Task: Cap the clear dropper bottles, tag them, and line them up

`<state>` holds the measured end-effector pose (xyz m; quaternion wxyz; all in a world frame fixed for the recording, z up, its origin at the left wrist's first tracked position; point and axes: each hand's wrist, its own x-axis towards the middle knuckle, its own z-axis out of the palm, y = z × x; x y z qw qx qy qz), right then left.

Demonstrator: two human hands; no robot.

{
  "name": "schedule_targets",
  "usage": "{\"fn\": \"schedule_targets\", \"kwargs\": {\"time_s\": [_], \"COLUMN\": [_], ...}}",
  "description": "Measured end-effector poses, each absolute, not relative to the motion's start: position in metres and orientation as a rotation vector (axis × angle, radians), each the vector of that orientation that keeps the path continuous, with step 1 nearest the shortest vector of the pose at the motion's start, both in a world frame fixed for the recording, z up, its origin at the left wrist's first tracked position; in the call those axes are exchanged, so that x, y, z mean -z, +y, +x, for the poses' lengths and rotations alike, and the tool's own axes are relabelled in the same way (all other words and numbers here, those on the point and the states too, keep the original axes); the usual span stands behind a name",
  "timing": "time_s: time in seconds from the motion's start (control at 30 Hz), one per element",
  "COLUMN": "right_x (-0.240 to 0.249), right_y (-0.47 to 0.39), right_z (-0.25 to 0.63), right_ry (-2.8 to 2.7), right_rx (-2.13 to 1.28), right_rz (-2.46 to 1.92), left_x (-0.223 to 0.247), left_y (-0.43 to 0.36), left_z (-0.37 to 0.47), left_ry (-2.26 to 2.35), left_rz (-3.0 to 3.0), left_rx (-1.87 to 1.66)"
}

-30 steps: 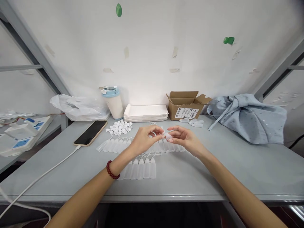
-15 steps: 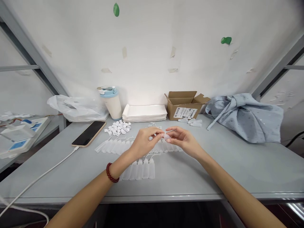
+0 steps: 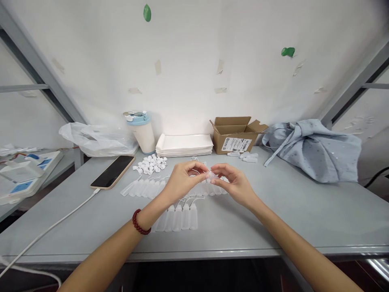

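While a pale wall [image 3: 188, 44] w/ old tape bits fills the bkgd, btwn grey metal posts [image 3: 57, 90], a smooth grey tabletop [image 3: 237, 235] spans the width below, its straight front edge slightly shiny. Next in size: lt-blue cloth bundle [image 3: 322, 152], soft & creased, back R; thin crinkly plastic bag [image 3: 97, 140], back L. L hand [image 3: 184, 178] & R hand [image 3: 237, 184] meet mid-table, above the bottles: R fingers grip a small bottle [image 3: 214, 176], translucent plastic, L fingertips pinch its near end; can't tell if a cap's btwn them. Open cardbd box [image 3: 220, 140], brown, boxy, labelled, nr wall; flat white sheet stack [image 3: 184, 147] beside it; tapered cream cup [image 3: 144, 136] w/ blue lid; glossy dark phone [image 3: 113, 172], rounded corners, white cable [image 3: 60, 223] plugged in. Back bottle row [image 3: 148, 187] & shorter front bottle row [image 3: 179, 219]: frosted, slim, w/ thin curved tubes, partly hidden by L arm. Dk-red beaded bracelet [image 3: 140, 223], L wrist. Smallest: loose pile of white caps [image 3: 150, 164], nr cup.
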<state>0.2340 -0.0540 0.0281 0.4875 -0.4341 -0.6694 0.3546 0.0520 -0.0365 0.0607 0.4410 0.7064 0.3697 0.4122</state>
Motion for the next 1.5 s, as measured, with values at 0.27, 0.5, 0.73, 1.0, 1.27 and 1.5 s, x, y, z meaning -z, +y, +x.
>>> {"fn": "schedule_targets", "kwargs": {"time_s": [0.27,0.5,0.73,1.0,1.27,1.5], "right_x": [-0.030,-0.027,-0.033,-0.032,-0.032,-0.036], "right_y": [-0.058,-0.058,-0.055,-0.051,-0.054,-0.058], "right_z": [0.231,0.229,0.234,0.240,0.238,0.235], "right_ry": [-1.749,-1.656,-1.347,-1.202,-1.223,-1.357], "right_rx": [-0.626,-0.734,-1.305,-1.644,-1.673,-1.622], "right_rz": [-1.046,-1.063,-0.905,-0.745,-0.763,-0.715], "left_x": [-0.063,-0.062,-0.065,-0.062,-0.055,-0.055], "left_y": [-0.032,-0.037,-0.041,-0.039,-0.039,-0.039], "left_z": [0.049,0.050,0.046,0.044,0.045,0.045], "left_ry": [0.947,1.004,0.735,0.615,0.584,0.637], "left_rz": [1.691,2.006,2.347,2.617,2.759,2.753], "left_rx": [-0.884,-0.974,-1.322,-1.235,-1.173,-1.132]}}
